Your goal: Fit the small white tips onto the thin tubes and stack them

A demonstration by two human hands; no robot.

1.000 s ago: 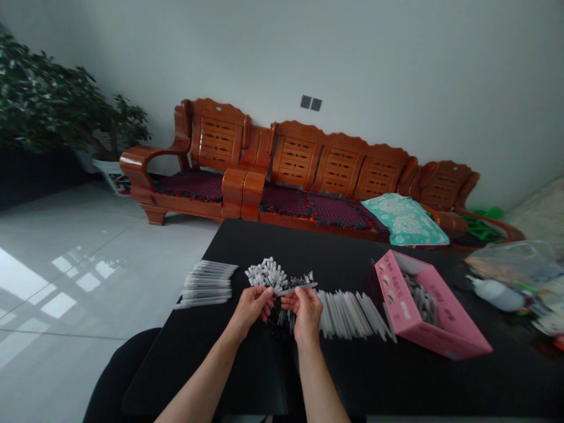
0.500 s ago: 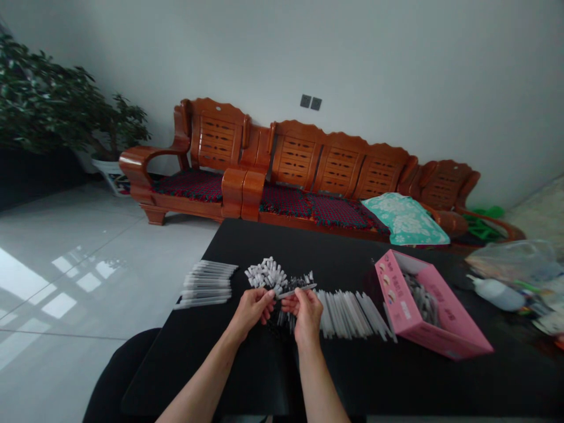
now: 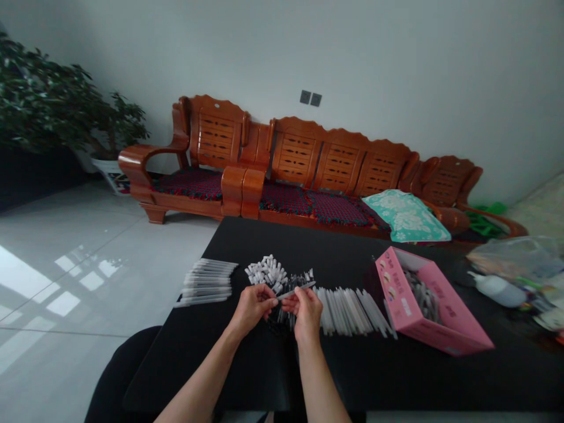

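Note:
My right hand is closed round a slim whitish pen, which slants up to the right. The fingertips of my left hand pinch together at the pen's left end; any small part between them is too small to make out. Just beyond my hands lies a heap of short white caps. Small dark pen parts are partly hidden behind the pen and my right hand. A row of pale pen barrels spreads to the right. Several whitish pens lie side by side at the left.
A pink box holding greyish parts stands right on the black table. Beyond it are a clear plastic bag and a white bottle-like object. A wooden sofa runs behind the table.
The fingers of my left hand have shifted slightly at the pen's left end. My right hand keeps its hold on the pen, and the piles look the same.

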